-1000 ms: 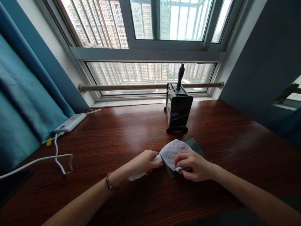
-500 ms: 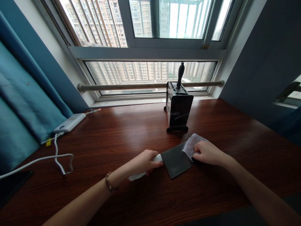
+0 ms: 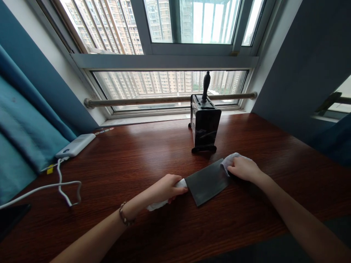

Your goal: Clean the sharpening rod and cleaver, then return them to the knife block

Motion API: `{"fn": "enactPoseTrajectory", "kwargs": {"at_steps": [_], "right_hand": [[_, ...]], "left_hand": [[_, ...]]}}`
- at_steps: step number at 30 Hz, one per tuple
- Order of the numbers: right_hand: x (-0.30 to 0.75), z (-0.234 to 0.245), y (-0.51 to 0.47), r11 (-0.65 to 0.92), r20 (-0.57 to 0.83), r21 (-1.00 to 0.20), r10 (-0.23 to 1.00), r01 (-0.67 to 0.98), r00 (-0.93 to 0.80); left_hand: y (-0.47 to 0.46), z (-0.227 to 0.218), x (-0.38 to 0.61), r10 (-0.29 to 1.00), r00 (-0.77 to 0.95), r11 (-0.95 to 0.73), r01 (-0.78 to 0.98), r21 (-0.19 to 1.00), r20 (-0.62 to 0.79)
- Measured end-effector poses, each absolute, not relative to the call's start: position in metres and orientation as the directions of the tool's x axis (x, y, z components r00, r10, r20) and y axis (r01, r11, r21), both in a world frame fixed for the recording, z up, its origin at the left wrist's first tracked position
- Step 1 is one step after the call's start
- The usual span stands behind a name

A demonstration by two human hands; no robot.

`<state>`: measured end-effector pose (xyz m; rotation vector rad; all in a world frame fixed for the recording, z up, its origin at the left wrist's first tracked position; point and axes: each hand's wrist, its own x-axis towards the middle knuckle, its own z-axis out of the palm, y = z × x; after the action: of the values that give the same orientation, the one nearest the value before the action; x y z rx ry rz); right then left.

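A cleaver [image 3: 207,183] with a wide dark grey blade is held low over the wooden table, its blade pointing to the right. My left hand [image 3: 169,187] is wrapped round its handle, which has white paper or cloth [image 3: 157,206] around it. At the far end of the blade, my right hand [image 3: 244,168] pinches a pale cloth [image 3: 229,159]. The cloth touches or overlaps the blade's right end; its lower part is hidden by my fingers.
Behind the cleaver stands a black knife block [image 3: 206,126] with one dark-handled tool upright in it. A white power bank [image 3: 75,145] with a white cable [image 3: 60,182] lies on the left of the table [image 3: 131,153], near the blue curtain [image 3: 24,135]. A window with a rail [image 3: 153,101] is at the back.
My right hand has slid the cloth right and slightly away along the blade, baring more of it. My left hand keeps its grip on the handle. The whole view has shifted slightly.
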<state>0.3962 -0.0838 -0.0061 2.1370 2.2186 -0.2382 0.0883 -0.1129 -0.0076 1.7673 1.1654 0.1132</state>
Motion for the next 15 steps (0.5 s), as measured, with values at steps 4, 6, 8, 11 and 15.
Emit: {"fn": "enactPoseTrajectory", "kwargs": {"at_steps": [4, 6, 8, 11, 15], "right_hand": [[0.406, -0.009, -0.075, -0.009, -0.150, -0.152, 0.989, 0.988, -0.014], [0.409, -0.007, -0.073, -0.054, -0.050, -0.235, 0.998, 0.970, 0.043], [0.410, -0.004, -0.074, -0.019, 0.147, -0.391, 0.986, 0.920, 0.083], [0.403, 0.002, -0.083, 0.244, 0.353, -0.643, 0.936, 0.726, -0.002], [0.374, 0.001, -0.103, 0.534, 0.331, -0.779, 0.795, 0.329, -0.508]], "left_hand": [[-0.112, -0.010, 0.088, 0.742, 0.535, -0.056, 0.650, 0.758, -0.403], [-0.112, -0.010, 0.088, 0.740, 0.540, -0.054, 0.642, 0.765, -0.402], [-0.111, -0.010, 0.088, 0.739, 0.539, -0.051, 0.643, 0.764, -0.405], [-0.111, -0.011, 0.088, 0.740, 0.531, -0.052, 0.655, 0.753, -0.412], [-0.111, -0.014, 0.087, 0.744, 0.539, -0.071, 0.652, 0.755, -0.395]]}}
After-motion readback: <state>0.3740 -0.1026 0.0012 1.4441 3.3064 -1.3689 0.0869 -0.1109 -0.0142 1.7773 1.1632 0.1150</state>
